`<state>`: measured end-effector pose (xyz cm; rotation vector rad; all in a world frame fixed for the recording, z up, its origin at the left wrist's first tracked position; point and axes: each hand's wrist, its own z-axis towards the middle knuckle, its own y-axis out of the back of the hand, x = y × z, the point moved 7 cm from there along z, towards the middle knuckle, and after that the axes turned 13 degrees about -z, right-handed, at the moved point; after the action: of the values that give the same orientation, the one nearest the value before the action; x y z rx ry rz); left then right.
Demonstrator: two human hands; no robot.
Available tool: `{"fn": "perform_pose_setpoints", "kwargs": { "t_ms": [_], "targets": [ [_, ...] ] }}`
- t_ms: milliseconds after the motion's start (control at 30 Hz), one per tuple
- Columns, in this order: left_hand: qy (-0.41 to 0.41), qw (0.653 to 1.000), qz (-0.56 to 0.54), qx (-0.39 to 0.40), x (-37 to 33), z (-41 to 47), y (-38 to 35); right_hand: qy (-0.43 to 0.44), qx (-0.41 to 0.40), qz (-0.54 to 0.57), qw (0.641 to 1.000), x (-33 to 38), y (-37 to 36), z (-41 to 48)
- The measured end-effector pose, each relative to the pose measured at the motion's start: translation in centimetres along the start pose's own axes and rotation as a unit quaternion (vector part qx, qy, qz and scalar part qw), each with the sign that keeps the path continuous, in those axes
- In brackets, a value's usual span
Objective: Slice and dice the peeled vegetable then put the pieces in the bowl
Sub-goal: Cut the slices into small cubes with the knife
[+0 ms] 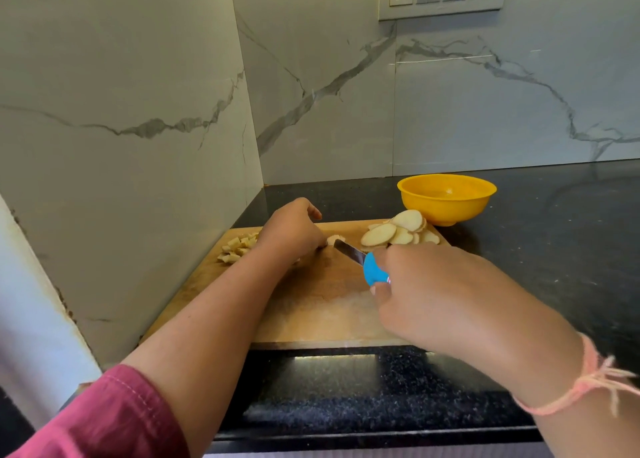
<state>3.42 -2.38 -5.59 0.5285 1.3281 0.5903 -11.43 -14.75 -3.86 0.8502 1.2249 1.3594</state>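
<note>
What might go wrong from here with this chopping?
1. The left hand holds a small piece right beside the knife blade, so fingertips might get nicked.
2. The diced pieces sit by the cutting board edge; the forearm might sweep them off.
3. The stacked slices lean near the far edge and may slide off.

Matt wooden board (322,305), glossy (perhaps plastic) bowl (446,208)

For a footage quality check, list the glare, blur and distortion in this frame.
Head view: bright rectangular glare on the black counter front strip; wide-angle distortion leans the wall corner and stretches the forearms; the knife in the right hand looks slightly soft; yellow bowl and potato slices are evenly lit.
</note>
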Motion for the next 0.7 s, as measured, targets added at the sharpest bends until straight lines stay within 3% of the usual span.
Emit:
{"fn": "perform_pose_setpoints", "kwargs": {
  "t_ms": [200,333,533,700],
  "targets": [
    [-0.099,0.987,0.067,0.103,-1.6,-1.0,-1.3,-0.077,-0.037,0.071,0.994,-3.1,0.0,-1.0],
    [-0.110,0.970,0.124,0.175,-2.4,-1.8,-2.1,-0.095,-0.059,0.097,0.989,-3.6,-0.3,-1.0],
    [-0.095,0.968,0.175,0.152,-2.6,-1.5,-1.9,-0.098,-0.054,0.087,0.990,-3.3,-0.8,-0.4],
    [-0.032,0.985,0.140,0.098,-2.3,-0.9,-0.9,-0.093,-0.034,0.100,0.990,-2.5,-0.9,0.8]
  ]
}}
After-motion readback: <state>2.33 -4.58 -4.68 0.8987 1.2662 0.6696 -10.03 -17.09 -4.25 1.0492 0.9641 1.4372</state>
